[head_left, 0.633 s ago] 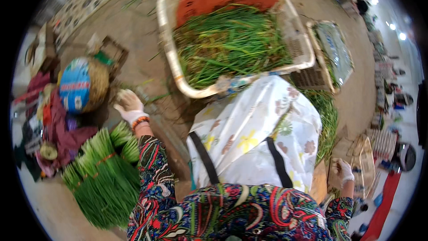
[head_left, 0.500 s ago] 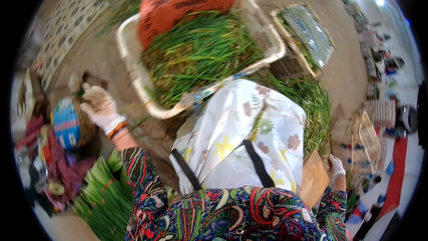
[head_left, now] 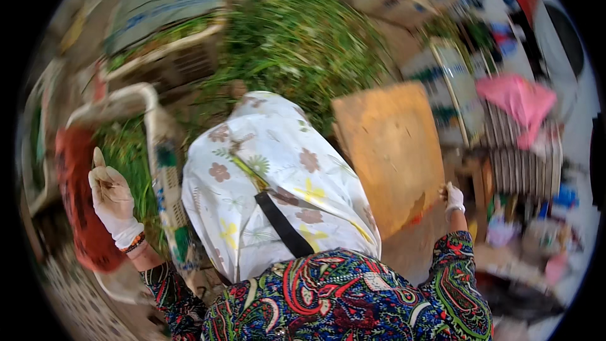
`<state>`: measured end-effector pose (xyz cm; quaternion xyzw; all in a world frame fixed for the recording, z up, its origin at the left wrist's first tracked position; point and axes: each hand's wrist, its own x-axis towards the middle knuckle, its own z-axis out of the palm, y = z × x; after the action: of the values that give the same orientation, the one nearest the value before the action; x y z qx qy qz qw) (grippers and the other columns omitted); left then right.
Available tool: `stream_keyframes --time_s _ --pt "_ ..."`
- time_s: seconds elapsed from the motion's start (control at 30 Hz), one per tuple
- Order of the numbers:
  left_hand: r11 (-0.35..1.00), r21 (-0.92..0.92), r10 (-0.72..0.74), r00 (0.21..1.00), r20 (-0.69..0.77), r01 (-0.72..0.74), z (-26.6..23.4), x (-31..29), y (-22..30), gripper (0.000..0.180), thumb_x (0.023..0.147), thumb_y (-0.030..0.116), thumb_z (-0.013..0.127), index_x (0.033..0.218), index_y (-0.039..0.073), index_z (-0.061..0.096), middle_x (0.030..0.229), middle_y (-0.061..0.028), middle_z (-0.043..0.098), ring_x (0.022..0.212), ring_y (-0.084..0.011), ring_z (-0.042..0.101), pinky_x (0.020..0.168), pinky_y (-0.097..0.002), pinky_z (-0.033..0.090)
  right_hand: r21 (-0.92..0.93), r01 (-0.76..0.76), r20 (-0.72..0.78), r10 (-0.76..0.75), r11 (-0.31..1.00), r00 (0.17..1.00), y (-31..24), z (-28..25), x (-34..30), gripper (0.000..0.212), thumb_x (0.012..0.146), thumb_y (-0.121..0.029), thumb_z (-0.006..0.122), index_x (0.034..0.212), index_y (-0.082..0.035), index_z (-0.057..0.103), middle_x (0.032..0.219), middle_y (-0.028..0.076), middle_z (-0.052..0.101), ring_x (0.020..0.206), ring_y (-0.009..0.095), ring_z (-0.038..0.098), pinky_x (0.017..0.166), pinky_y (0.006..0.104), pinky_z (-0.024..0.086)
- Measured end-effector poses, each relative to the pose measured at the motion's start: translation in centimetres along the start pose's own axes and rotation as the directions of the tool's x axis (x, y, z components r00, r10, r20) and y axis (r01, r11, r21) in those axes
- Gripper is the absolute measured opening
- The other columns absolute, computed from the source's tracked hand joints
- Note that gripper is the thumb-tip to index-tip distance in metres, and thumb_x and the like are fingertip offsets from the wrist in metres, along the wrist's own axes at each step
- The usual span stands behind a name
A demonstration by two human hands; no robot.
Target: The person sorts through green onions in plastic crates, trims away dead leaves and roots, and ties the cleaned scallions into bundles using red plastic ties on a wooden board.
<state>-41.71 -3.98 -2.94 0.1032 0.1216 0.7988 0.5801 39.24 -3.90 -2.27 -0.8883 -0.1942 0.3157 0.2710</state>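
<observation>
My left hand (head_left: 112,197), in a stained white glove, is raised at the left with one finger stretched up and the others partly bent; nothing shows in it. Behind it are a white plastic crate (head_left: 156,120) with long green vegetable stalks (head_left: 126,151) and an orange-red printed sack (head_left: 82,199). My right hand (head_left: 452,197), also gloved, has its fingers curled beside the lower right edge of a tan board (head_left: 394,151). Whether it touches the board or holds something small is unclear. A white flowered apron (head_left: 278,170) covers my lap.
A loose heap of green stalks (head_left: 303,44) lies on the floor ahead. Another crate (head_left: 170,57) with a clear plastic cover stands at the far left. At the right are stacked grey-striped crates (head_left: 524,158) with a pink cloth (head_left: 517,101) on top.
My view and body have swung to the right. The stalk-filled crate now lies at the left, and the board shows fully. My left hand has moved over beside the orange-red sack.
</observation>
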Motion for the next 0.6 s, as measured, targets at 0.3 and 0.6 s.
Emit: stream_keyframes --time_s 0.3,0.6 --pt "0.807 0.252 -0.495 0.844 -0.205 0.534 9.6 11.0 -20.6 0.049 0.095 0.015 0.038 0.135 -0.008 0.020 0.072 -0.0002 0.035 0.068 -0.0116 0.040 0.095 -0.0326 0.041 -0.079 -0.402 -0.175 0.384 0.912 0.907 14.3 -1.7 -8.3 0.055 0.090 -0.048 0.039 0.080 0.001 0.062 0.050 0.005 0.050 0.037 0.012 0.042 0.037 0.0258 0.033" --pt "-0.175 0.972 -0.520 0.824 -0.224 0.154 11.4 8.5 -40.2 0.053 0.084 0.025 0.058 0.126 -0.002 0.040 0.112 -0.0070 0.054 0.100 -0.0124 0.049 0.083 -0.0223 0.037 -0.198 -0.175 0.146 0.205 0.965 0.968 29.6 2.5 -8.8 0.036 0.087 -0.032 0.050 0.097 0.001 0.060 0.084 0.013 0.063 0.073 0.019 0.061 0.064 0.0326 0.048"
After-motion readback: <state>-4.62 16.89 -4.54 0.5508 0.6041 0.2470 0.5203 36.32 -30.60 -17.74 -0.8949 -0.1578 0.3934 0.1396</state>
